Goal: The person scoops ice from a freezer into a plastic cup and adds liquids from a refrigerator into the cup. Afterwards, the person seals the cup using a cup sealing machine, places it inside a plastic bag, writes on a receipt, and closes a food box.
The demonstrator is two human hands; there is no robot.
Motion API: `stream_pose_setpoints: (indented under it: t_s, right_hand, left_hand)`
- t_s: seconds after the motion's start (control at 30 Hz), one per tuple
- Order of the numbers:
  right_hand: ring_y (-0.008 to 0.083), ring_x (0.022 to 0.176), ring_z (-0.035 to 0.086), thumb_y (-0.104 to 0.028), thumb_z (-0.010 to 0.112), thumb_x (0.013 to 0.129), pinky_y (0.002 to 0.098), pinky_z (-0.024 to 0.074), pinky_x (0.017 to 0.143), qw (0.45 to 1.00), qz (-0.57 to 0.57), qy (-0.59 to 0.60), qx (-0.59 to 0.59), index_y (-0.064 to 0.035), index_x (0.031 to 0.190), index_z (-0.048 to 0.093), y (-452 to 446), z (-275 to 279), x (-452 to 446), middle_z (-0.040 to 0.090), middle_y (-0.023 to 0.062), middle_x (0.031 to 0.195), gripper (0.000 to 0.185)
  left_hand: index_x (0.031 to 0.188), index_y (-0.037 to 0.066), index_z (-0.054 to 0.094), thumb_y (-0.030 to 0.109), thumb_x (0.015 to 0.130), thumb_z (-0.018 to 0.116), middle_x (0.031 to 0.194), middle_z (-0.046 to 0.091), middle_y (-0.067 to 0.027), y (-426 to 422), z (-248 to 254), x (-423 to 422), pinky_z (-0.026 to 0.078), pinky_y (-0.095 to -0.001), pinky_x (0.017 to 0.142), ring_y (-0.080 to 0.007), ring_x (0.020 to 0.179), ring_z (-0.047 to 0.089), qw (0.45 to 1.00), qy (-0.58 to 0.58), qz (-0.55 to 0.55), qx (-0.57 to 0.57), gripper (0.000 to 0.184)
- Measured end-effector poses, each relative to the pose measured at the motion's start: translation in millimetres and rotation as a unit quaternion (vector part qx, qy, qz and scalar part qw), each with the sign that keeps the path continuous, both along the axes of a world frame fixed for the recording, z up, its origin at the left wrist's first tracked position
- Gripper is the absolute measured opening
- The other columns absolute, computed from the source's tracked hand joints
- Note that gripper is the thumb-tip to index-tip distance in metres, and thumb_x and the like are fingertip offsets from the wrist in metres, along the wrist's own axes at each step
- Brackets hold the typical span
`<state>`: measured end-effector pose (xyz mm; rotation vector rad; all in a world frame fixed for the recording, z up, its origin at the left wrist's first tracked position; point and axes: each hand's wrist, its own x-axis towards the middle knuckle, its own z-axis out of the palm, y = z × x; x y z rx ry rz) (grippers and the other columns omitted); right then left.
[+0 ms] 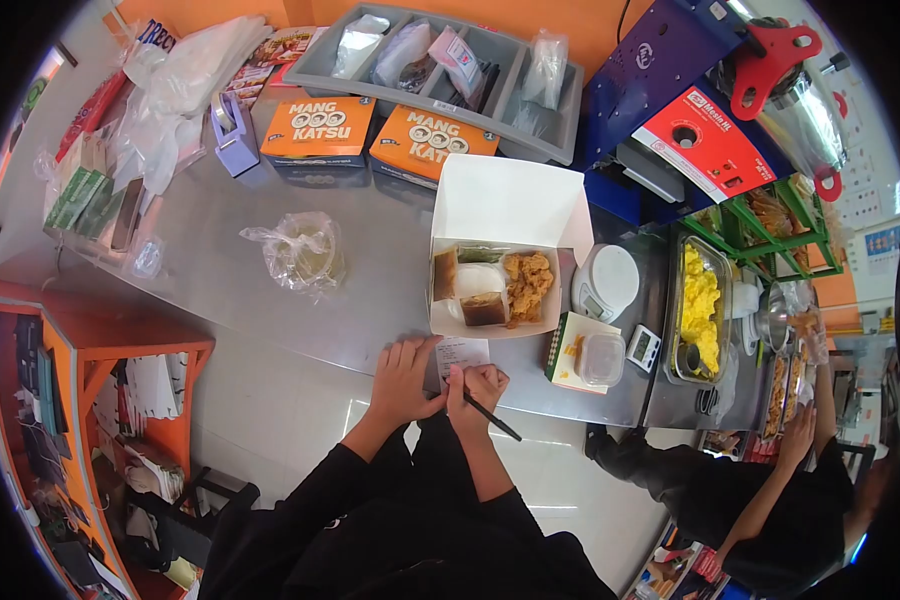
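Note:
My right hand (477,390) is closed around a black pen (494,416), with the fingers over a small printed paper slip (462,353) at the counter's front edge. Flat on the slip's left side lies my left hand (404,378), fingers stretched out and holding nothing. Just beyond both hands stands an open white takeaway box (510,205), its lid raised. Inside it are fried chicken (528,287) on the right and a white, round-topped item (480,279) beside brown-and-cream packets. The pen's tip is hidden by my fingers.
A tied clear plastic bag (305,255) sits left on the metal counter (240,310). Right are a white scale (607,282), a small timer (643,347) and a tray of yellow food (701,310). Orange boxes (317,128) line the back. Another person (770,500) works at right.

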<state>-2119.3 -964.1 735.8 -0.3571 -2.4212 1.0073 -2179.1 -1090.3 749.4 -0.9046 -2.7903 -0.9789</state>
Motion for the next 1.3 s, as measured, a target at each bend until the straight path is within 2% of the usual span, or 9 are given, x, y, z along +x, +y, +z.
stream_pose_setpoints:
  t_s: [0.2, 0.33, 0.5, 0.57, 0.63, 0.77, 0.87, 1.17, 1.3]
  right_hand:
    - [0.0210, 0.067, 0.049, -0.020, 0.066, 0.083, 0.0369, 0.0333, 0.077, 0.997, -0.081, -0.002, 0.005, -0.0078, 0.060, 0.054, 11.8, -5.4, -3.7, 0.051, 0.0014, 0.057, 0.028]
    - [0.0241, 0.070, 0.047, -0.018, 0.068, 0.081, 0.0363, 0.0346, 0.073, 0.998, 0.055, -0.005, -0.004, -0.0065, 0.063, 0.054, 3.7, 9.6, -5.6, 0.048, 0.0062, 0.061, 0.025]
    - [0.0190, 0.071, 0.054, -0.014, 0.068, 0.082, 0.0336, 0.0411, 0.065, 0.980, -0.122, 0.159, 0.012, -0.0020, 0.067, 0.055, 49.3, 50.3, 27.6, 0.057, 0.0070, 0.069, 0.023]
    - [0.0106, 0.069, 0.050, -0.023, 0.058, 0.093, 0.0291, 0.0394, 0.057, 0.868, -0.388, 0.214, -0.223, -0.0050, 0.068, 0.053, 103.9, 71.2, 47.8, 0.053, -0.0013, 0.067, 0.032]
    - [0.0107, 0.051, 0.033, -0.028, 0.055, 0.095, 0.0321, 0.0292, 0.047, 0.917, -0.388, 0.018, -0.092, 0.0046, 0.058, 0.054, 162.1, 130.2, 54.3, 0.042, -0.0010, 0.050, 0.049]
    - [0.0330, 0.062, 0.064, -0.050, 0.059, 0.084, 0.0438, 0.0466, 0.061, 0.868, -0.334, -0.329, 0.165, 0.0061, 0.069, 0.065, 274.4, 64.5, 82.2, 0.061, 0.0189, 0.060, 0.058]
    - [0.0332, 0.064, 0.066, -0.057, 0.056, 0.083, 0.0436, 0.0462, 0.060, 0.880, -0.228, -0.396, 0.130, 0.0009, 0.069, 0.068, 296.6, 47.6, 75.0, 0.062, 0.0215, 0.062, 0.061]
    - [0.0347, 0.080, 0.066, -0.049, 0.058, 0.085, 0.0437, 0.0489, 0.069, 0.888, -0.250, -0.350, 0.161, 0.0006, 0.089, 0.068, 271.0, 127.3, 12.1, 0.066, 0.0208, 0.078, 0.050]
    - [0.0338, 0.079, 0.066, -0.046, 0.062, 0.084, 0.0379, 0.0501, 0.073, 0.992, -0.034, -0.121, 0.004, 0.0000, 0.117, 0.058, 218.7, 157.7, -80.5, 0.066, 0.0205, 0.095, 0.057]
  left_hand:
    - [0.127, 0.006, 0.048, 0.043, 0.062, 0.069, 0.108, 0.050, -0.0111, -0.9, 3.6, -0.3, 0.036, -0.0377, 0.081, -0.0275, 0.097, 0.048, 1.000, 0.001, -0.003, -0.004, 0.078]
    - [0.128, 0.007, 0.047, 0.045, 0.062, 0.071, 0.108, 0.049, -0.0128, -0.9, -1.0, 0.3, 0.034, -0.0398, 0.087, -0.0295, 0.098, 0.046, 1.000, -0.012, -0.007, -0.002, 0.080]
    - [0.129, 0.006, 0.047, 0.045, 0.069, 0.068, 0.111, 0.048, -0.0134, -3.0, 7.5, 1.3, 0.033, -0.0398, 0.089, -0.0303, 0.100, 0.045, 0.999, -0.041, -0.017, -0.010, 0.075]
    - [0.129, 0.005, 0.047, 0.039, 0.073, 0.067, 0.110, 0.048, -0.0136, -5.9, 16.2, 3.5, 0.033, -0.0395, 0.089, -0.0304, 0.100, 0.045, 0.998, -0.052, -0.023, 0.009, 0.068]
    - [0.128, 0.004, 0.047, 0.030, 0.077, 0.066, 0.108, 0.049, -0.0136, -9.8, 25.8, 2.5, 0.035, -0.0390, 0.087, -0.0301, 0.097, 0.046, 0.997, -0.045, -0.025, 0.048, 0.060]
    - [0.128, 0.002, 0.047, 0.010, 0.079, 0.064, 0.102, 0.052, -0.0121, -26.3, 38.9, -0.4, 0.038, -0.0349, 0.081, -0.0246, 0.091, 0.049, 0.981, -0.093, 0.040, 0.164, 0.052]
    - [0.128, 0.001, 0.046, 0.003, 0.079, 0.061, 0.101, 0.052, -0.0122, -26.8, 82.2, -24.9, 0.039, -0.0329, 0.079, -0.0222, 0.090, 0.050, 0.965, -0.057, 0.087, 0.242, 0.052]
    - [0.136, -0.004, 0.033, 0.020, 0.086, 0.062, 0.130, 0.045, -0.0200, 33.8, 119.6, -168.0, 0.043, -0.0376, 0.092, -0.0318, 0.113, 0.049, 0.967, -0.084, 0.067, 0.232, 0.063]
    - [0.133, -0.005, 0.037, 0.021, 0.090, 0.054, 0.119, 0.054, -0.0258, 54.7, 115.5, -200.8, 0.044, -0.0403, 0.090, -0.0364, 0.110, 0.054, 0.973, -0.188, 0.023, 0.133, 0.053]
